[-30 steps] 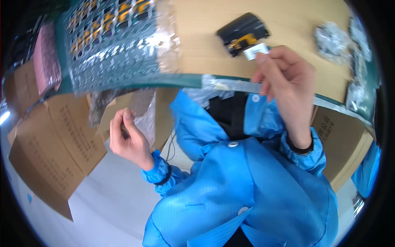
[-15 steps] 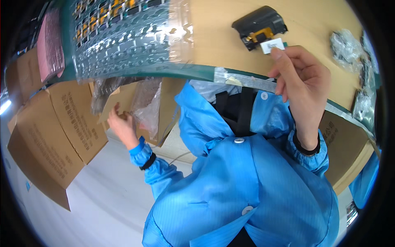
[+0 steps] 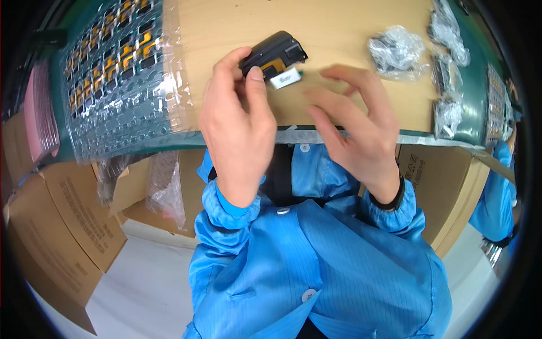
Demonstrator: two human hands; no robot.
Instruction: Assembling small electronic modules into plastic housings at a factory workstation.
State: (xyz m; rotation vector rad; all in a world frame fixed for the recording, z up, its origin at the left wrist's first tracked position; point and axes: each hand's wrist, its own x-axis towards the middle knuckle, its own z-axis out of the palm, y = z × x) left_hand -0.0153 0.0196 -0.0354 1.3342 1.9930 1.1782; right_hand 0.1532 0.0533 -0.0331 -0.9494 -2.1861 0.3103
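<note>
My left hand (image 3: 240, 127) grips the left end of a black curved plastic housing (image 3: 278, 47) between thumb and fingers. On the housing's near side shows a yellow-orange flex circuit (image 3: 274, 68). A small white labelled piece (image 3: 286, 78) sticks out beside it, with a bit of green at its right end. My right hand (image 3: 361, 124) is just right of the white piece, fingers apart and slightly blurred, with nothing seen in it. Whether the housing touches the tabletop, I cannot tell.
To the left lies a clear plastic tray (image 3: 121, 121) with several black and yellow parts in its far rows. Bubble-wrapped items (image 3: 397, 52) lie on the right of the table. Cardboard boxes (image 3: 79, 212) stand below the table edge, and pink wrap (image 3: 40, 113) is at far left.
My left hand has come up from the open carton and taken hold of the black housing. My right hand has let go of the white piece and opened. The view has shifted right.
</note>
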